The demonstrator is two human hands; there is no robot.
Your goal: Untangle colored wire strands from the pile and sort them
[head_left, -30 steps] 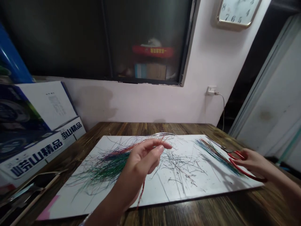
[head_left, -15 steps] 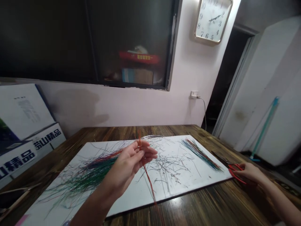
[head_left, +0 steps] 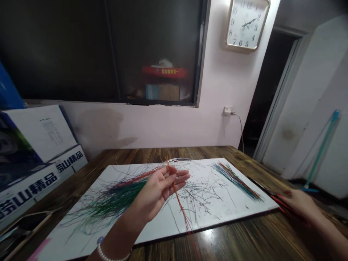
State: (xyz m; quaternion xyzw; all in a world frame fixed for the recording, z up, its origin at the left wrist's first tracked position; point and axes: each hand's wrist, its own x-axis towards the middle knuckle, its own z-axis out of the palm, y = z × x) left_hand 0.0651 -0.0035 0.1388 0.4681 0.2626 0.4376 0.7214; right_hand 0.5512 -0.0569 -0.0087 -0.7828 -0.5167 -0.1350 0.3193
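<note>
My left hand is raised over the white board. Its thumb and index finger pinch a thin twisted bundle of orange-red wires, while the other fingers stretch out. The wires stick up a little above the pinch, and their loose ends fan out below it. At the board's right corner, my right hand is closed over the red handles of the scissors, slightly blurred. The scissors' dark blades lie along the table, pointing away from me.
A large pile of green, blue and red wires spreads over the board's left half. Short dark scraps lie scattered mid-board. A neater multicoloured wire bundle rests at the right. Boxes stand on the left; a wall rises behind.
The view has shifted slightly, so the scene sits a little further right and more of the boxes shows. My right hand now covers more of the scissors' handles. My left hand keeps its pinch.
</note>
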